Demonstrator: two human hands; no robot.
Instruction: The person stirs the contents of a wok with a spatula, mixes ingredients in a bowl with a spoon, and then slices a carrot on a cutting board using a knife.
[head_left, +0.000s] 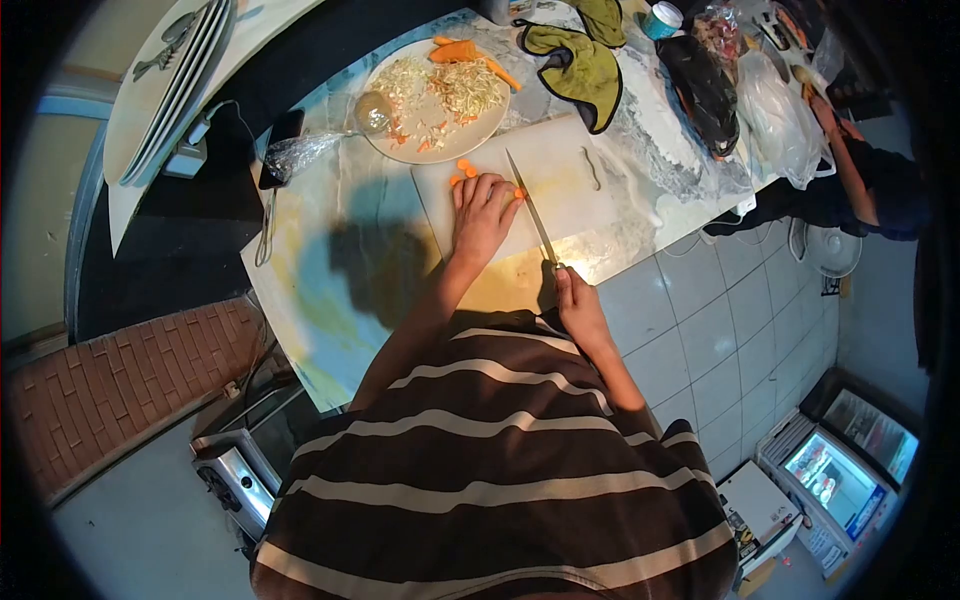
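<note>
On the white cutting board (570, 195), my left hand (482, 218) has its fingers bent and pressed together over a carrot, whose orange end (519, 193) shows at the fingertips. My right hand (580, 302) is wrapped round the handle of a knife (538, 222). The blade points away from me, beside the carrot end. Cut carrot pieces (466, 168) lie on the board just beyond my left hand. Behind the board, a large round plate (420, 155) holds shredded vegetables (465, 92) and larger carrot pieces (455, 51).
Green cloths (580, 70) lie behind the board. Black (700, 95) and clear plastic bags (775, 120) are at the right. Another person (860, 185) stands at the far right. At the left are a phone (283, 145) and stacked plates (180, 90).
</note>
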